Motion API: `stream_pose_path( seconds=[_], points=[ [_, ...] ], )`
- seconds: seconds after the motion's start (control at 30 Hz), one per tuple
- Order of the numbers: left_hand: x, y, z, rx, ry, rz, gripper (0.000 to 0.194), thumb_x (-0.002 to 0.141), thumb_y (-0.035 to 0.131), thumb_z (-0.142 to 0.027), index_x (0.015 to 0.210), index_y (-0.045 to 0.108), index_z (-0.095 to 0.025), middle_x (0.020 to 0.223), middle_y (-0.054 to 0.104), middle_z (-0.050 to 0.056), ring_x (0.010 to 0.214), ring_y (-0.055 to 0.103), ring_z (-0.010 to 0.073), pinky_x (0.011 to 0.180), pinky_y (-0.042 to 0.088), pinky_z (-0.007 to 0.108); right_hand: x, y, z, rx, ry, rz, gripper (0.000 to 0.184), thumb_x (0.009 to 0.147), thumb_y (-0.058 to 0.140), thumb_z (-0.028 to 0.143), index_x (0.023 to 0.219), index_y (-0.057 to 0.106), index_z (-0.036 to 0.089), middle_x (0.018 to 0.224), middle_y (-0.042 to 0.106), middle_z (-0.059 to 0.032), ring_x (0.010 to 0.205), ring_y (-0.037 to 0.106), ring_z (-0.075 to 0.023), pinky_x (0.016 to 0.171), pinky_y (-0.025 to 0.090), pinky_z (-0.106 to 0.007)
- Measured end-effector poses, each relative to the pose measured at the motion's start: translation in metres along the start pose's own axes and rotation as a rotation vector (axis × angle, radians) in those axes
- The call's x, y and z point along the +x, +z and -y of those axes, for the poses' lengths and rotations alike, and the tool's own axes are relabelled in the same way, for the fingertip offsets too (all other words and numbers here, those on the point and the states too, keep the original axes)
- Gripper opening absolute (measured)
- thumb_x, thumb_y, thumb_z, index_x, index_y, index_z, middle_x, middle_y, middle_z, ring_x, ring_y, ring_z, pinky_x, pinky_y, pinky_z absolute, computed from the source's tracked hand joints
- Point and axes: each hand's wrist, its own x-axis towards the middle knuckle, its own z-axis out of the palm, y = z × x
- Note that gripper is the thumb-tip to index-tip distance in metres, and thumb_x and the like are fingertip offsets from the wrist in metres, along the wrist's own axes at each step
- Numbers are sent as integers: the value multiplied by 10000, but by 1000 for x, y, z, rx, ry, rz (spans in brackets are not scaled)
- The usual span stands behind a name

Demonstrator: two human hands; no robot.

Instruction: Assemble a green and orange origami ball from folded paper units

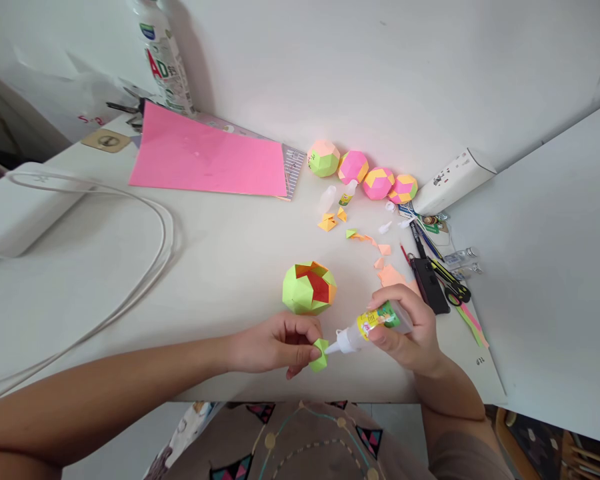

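Near the table's front edge, my left hand [285, 347] pinches a small folded green paper piece [321, 357] between thumb and fingers. My right hand [410, 333] is wrapped round a clear glue bottle [367, 327] with a yellow and green label. The bottle lies nearly level, its white nozzle pointing left at the green piece and seeming to touch it. Just beyond my left hand sits a hollow paper ball [300, 290], green outside and orange inside, with a jagged opening at the top.
Several finished paper balls [353, 167] line the wall. Folded orange pieces [327, 222], paper scraps [393, 275] and small bottles lie before them. A pink sheet [210, 157] is at back left, a white cable [165, 233] at left, scissors [453, 283] and a black case [430, 285] at right.
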Motion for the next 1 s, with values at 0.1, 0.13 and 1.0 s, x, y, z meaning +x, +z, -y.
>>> stream_pose_path(
  seconds=[0.1, 0.13, 1.0],
  points=[
    [0, 0, 1, 6, -6, 5, 302, 799, 706, -425, 769, 627, -135, 602, 498, -60, 461, 483, 48, 493, 417, 214, 0, 2, -2, 22, -7, -28, 256, 813, 688, 459, 873, 601, 226, 705, 604, 15, 505, 482, -93, 445, 373, -227],
    [0, 1, 1, 5, -10, 9, 307, 797, 706, -432, 771, 627, -136, 594, 495, -62, 460, 482, 50, 490, 417, 214, 0, 2, -2, 28, -8, -35, 254, 811, 690, 456, 874, 602, 226, 702, 601, 17, 506, 483, -93, 447, 376, -226],
    [0, -3, 4, -33, -12, 2, 298, 794, 720, -416, 777, 632, -132, 605, 524, -49, 462, 499, 53, 487, 420, 217, -1, 2, -1, -9, -11, -12, 283, 799, 690, 484, 848, 602, 220, 679, 611, 4, 487, 489, -106, 449, 380, -242]
  ],
)
